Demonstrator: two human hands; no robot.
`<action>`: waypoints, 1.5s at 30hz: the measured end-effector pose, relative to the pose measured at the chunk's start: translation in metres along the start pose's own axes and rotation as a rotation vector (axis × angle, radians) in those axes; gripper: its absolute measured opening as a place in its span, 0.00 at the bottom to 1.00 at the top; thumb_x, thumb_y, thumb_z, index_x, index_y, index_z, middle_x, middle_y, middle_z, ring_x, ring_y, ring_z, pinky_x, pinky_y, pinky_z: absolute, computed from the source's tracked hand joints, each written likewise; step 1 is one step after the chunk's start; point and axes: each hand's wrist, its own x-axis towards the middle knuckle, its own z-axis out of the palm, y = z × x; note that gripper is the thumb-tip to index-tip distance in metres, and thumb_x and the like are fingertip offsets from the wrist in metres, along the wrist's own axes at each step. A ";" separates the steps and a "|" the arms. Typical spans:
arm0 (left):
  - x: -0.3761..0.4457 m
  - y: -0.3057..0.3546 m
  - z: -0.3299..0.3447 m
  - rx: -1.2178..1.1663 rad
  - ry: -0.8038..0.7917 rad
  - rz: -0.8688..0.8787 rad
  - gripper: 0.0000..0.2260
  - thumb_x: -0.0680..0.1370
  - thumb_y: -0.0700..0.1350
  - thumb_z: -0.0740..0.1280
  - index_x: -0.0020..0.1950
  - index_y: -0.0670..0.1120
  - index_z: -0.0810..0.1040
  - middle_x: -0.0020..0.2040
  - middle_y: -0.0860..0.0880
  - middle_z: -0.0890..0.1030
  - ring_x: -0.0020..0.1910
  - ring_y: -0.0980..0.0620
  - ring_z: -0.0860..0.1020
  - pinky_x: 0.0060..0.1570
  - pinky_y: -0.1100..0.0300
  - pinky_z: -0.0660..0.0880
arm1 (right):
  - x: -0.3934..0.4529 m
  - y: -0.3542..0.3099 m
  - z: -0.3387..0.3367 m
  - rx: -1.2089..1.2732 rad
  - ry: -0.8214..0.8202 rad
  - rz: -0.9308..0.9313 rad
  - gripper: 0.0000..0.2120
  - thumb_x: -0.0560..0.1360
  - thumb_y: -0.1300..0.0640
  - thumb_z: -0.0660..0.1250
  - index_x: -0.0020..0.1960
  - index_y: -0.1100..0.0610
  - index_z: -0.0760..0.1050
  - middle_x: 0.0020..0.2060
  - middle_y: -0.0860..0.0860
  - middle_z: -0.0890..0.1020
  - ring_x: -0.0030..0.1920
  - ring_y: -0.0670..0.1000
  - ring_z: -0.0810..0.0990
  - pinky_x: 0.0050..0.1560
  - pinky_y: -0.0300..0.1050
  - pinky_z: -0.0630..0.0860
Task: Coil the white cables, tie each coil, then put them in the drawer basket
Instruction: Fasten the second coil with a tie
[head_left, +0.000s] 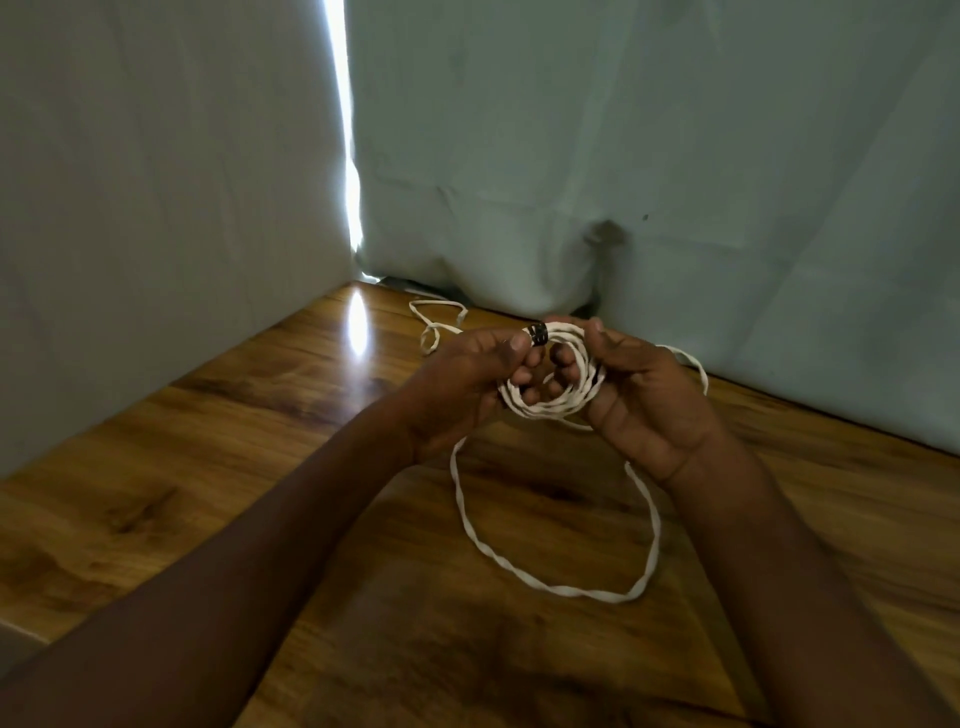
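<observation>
Pale grey-green cloth sheets (675, 156) hang behind a glossy brown wood-grain table (234, 467), with a bright slit of light where two sheets meet at the far left corner. Head view: both hands are raised over the middle of the table, holding a small coil of white twisted flat cable (550, 384) between them. The left hand (467, 384) has its fingers curled, thumb and forefinger pinching the coil's top at a small black wrap or connector (538, 333); which it is cannot be told. The right hand (639, 395) grips the coil's right side, fingers threaded through its centre. A loose loop of the same cable (571, 571) hangs down onto the table nearer the front edge. A second white cable (436, 322) lies near the far edge, apart from the hands.
</observation>
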 end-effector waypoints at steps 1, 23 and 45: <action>0.001 -0.001 0.001 0.203 0.055 0.063 0.13 0.83 0.47 0.60 0.50 0.38 0.76 0.38 0.48 0.75 0.40 0.51 0.75 0.51 0.53 0.74 | 0.002 0.003 -0.002 0.050 0.015 0.036 0.16 0.79 0.56 0.64 0.54 0.67 0.84 0.48 0.64 0.82 0.48 0.62 0.84 0.55 0.58 0.82; 0.011 -0.011 0.020 -0.379 -0.086 -0.122 0.23 0.82 0.52 0.58 0.28 0.46 0.73 0.23 0.51 0.66 0.25 0.52 0.69 0.45 0.51 0.75 | 0.007 0.032 0.008 0.251 0.001 -0.020 0.29 0.80 0.47 0.58 0.21 0.53 0.67 0.15 0.47 0.61 0.20 0.50 0.54 0.30 0.41 0.55; 0.012 -0.011 0.015 -0.587 -0.143 -0.109 0.17 0.85 0.49 0.55 0.47 0.41 0.77 0.35 0.49 0.73 0.38 0.53 0.72 0.56 0.57 0.70 | -0.004 0.016 0.003 0.256 0.129 -0.091 0.15 0.81 0.51 0.66 0.42 0.60 0.83 0.30 0.54 0.76 0.38 0.58 0.77 0.47 0.53 0.81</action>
